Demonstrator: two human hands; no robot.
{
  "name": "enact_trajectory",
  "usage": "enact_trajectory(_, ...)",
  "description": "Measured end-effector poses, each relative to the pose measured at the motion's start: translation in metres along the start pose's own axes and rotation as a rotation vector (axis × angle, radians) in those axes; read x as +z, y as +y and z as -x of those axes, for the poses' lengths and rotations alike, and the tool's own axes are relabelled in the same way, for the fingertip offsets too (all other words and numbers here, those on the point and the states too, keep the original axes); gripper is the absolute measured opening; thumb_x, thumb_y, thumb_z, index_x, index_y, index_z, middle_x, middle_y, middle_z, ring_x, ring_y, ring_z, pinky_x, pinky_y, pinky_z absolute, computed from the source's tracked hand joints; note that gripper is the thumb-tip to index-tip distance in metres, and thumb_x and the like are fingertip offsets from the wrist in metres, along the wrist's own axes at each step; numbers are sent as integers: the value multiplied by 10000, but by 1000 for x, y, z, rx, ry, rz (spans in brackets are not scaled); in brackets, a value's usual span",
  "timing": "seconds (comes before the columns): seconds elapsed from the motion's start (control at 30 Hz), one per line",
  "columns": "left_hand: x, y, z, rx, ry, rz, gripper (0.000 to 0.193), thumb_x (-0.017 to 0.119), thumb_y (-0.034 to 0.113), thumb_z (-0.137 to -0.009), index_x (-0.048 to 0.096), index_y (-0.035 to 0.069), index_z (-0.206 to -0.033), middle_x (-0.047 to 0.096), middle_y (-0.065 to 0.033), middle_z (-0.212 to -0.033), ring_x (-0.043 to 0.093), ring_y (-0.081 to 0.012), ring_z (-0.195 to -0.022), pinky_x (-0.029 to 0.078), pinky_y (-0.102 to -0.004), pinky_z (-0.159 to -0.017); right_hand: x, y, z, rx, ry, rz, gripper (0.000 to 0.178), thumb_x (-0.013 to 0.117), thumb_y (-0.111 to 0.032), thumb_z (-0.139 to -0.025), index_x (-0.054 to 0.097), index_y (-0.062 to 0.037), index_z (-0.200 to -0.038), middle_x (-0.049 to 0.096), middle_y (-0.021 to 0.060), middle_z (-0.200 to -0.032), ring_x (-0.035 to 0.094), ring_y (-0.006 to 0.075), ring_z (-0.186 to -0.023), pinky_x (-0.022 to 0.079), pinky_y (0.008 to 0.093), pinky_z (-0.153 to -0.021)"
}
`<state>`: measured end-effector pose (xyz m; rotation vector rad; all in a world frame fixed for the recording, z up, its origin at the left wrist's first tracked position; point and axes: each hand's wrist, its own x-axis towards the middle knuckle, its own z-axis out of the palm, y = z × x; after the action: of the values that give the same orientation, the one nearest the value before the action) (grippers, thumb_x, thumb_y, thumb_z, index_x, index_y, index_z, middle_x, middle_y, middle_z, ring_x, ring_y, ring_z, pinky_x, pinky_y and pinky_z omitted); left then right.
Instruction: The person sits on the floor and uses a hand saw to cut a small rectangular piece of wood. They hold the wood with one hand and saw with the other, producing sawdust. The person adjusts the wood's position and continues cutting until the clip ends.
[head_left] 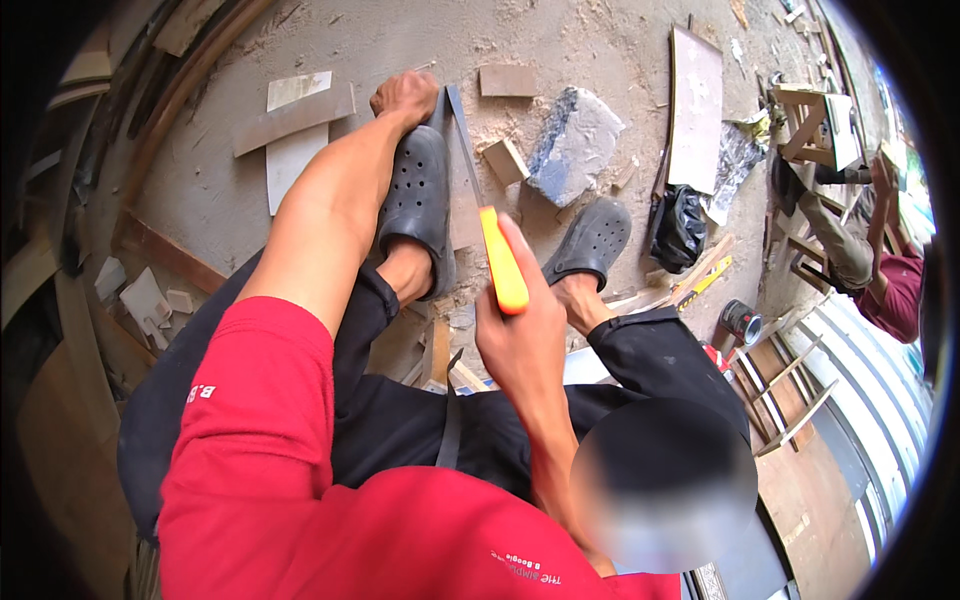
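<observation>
My right hand (520, 335) is closed around the yellow-orange handle of a long flat-bladed tool (465, 140) that looks like a file. Its grey blade points away from me, along the inner side of my left clog (414, 190). Just beyond that clog's toe, my left hand (405, 98) is closed low to the floor. Whatever its fingers hold is hidden. A flat brownish board (464, 205) lies beside the left clog, partly covered by it. My right clog (592, 240) rests on the floor to the right.
A blue-stained block (575, 145) and a small wood block (506, 161) lie between and beyond my feet. Board offcuts (295, 118) are at the left. A long panel (696, 105), black plastic bag (679, 230) and can (740, 322) stand rightward. Another person (890, 290) sits far right.
</observation>
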<state>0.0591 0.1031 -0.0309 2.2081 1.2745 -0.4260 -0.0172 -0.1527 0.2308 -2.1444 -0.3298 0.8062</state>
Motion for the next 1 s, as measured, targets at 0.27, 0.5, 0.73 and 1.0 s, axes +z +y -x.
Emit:
enact_trajectory(0.27, -3, 2, 2, 2, -45, 35, 497, 398, 367, -943, 729, 18, -1066, 671, -249, -1151, 624, -418, -1124, 472, -495, -964, 4, 25, -17, -183, 110, 23, 616, 573, 9, -827, 475, -112, -1423, 648, 276, -1099, 651, 424, -972, 522, 425, -798)
enact_trajectory(0.5, 0, -4, 2, 11, -22, 23, 490, 401, 368, -943, 737, 30, -1057, 668, -243, -1168, 621, -416, -1131, 464, -499, -971, -25, -27, 39, -76, 16, 112, 645, 561, 56, -823, 466, -117, -1437, 634, 236, -1220, 657, 384, -1047, 516, 388, -876)
enact_trajectory(0.73, 4, 1, 0, 30, -13, 52, 484, 394, 356, -941, 741, 37, -1052, 681, -242, -1131, 633, -413, -1110, 472, -493, -944, 15, -5, -18, -29, 40, 51, 620, 551, 46, -823, 493, -122, -1417, 646, 258, -1156, 664, 391, -1012, 516, 396, -859)
enact_trajectory(1.0, 7, -1, 10, 58, -9, 60, 500, 399, 371, -939, 736, 15, -1033, 678, -262, -1116, 633, -432, -1098, 477, -503, -942, 13, 30, -18, -199, 82, 26, 598, 548, 47, -838, 481, -78, -1418, 621, 257, -1224, 659, 325, -1092, 500, 387, -900)
